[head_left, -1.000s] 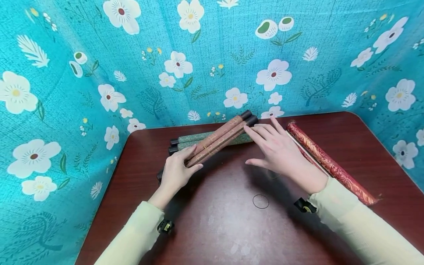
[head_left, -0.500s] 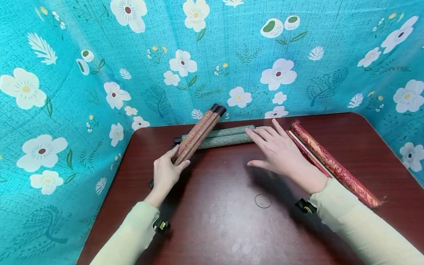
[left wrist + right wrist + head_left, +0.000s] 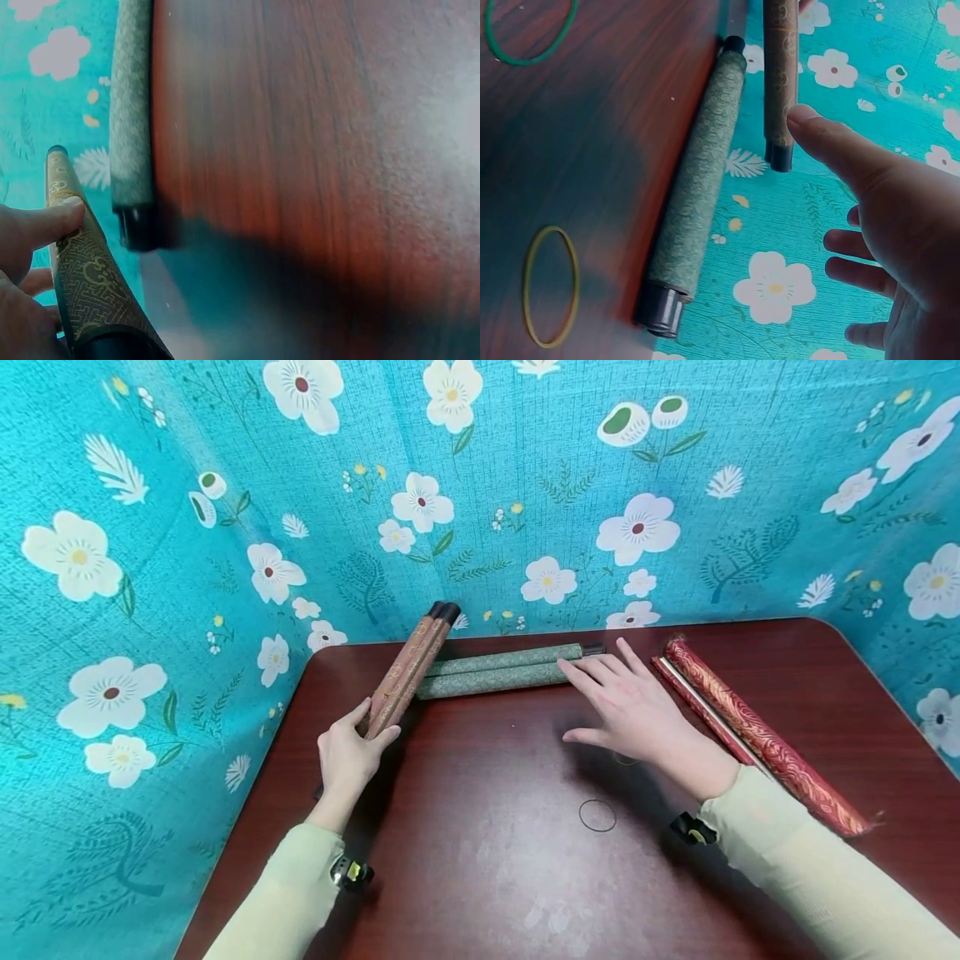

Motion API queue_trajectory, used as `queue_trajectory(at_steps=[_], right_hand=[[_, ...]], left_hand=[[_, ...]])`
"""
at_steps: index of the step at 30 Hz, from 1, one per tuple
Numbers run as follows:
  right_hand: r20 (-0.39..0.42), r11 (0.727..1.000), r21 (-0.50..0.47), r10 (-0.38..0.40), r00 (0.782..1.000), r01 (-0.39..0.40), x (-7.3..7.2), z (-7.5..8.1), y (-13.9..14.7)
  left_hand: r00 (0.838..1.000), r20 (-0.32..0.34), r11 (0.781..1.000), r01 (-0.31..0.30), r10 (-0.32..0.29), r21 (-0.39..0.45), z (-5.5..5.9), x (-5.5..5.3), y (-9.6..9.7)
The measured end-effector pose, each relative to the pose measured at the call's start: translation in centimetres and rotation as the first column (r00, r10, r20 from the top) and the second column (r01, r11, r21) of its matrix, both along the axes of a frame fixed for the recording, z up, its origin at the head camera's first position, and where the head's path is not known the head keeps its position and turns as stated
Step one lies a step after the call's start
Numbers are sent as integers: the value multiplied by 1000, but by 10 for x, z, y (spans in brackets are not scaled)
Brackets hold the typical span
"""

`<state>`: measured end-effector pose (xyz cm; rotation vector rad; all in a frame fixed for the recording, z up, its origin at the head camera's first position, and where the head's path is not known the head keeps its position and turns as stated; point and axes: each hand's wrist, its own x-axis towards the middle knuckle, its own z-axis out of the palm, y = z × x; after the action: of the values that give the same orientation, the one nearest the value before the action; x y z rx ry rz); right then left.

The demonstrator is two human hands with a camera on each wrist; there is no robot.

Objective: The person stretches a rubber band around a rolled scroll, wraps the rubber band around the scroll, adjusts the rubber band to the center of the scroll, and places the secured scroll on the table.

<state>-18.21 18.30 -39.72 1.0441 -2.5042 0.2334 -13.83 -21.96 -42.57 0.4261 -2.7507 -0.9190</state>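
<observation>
My left hand (image 3: 348,756) grips a brown scroll (image 3: 408,668) with two rolls side by side, gold patterning and black end caps. It is tilted, its far end pointing up toward the cloth. In the left wrist view my thumb (image 3: 56,221) presses on the patterned brown scroll (image 3: 97,281). A green double-rolled scroll (image 3: 498,672) lies along the table's back edge. My right hand (image 3: 630,706) hovers with fingers spread, its fingertips overlapping the green scroll's right end in the head view. From the right wrist view, the hand holds nothing.
A red and gold scroll (image 3: 765,739) lies slanted on the right of the dark red table (image 3: 510,877). One rubber band (image 3: 597,832) lies in the middle; a yellow rubber band (image 3: 528,289) lies near the right hand. Blue floral cloth (image 3: 525,452) hangs behind.
My left hand has carried the brown scroll leftward and turned it steeper, uncovering more of the green scroll. My right hand has stayed almost in place.
</observation>
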Motion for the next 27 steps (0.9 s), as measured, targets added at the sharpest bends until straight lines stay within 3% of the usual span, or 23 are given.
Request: queue_trajectory(at_steps=[8,14,20,27], right_hand=[[49,1000,21,-7,999,6,1,-12,2],[66,999,34,-16,998,14,1,-21,9],[63,1000,26,-17,998,15,5,-23,17],[74,1000,25,-13,997,11,7,-23,20]], left_hand=[[997,-3,997,-76,76,10,0,9,-13],[989,-12,989,-148,148,31,-6,12,-15],[978,0,977,-210,210,30,-14,10,-13],[965,41,965,-260,259,17,-19,16,-21]])
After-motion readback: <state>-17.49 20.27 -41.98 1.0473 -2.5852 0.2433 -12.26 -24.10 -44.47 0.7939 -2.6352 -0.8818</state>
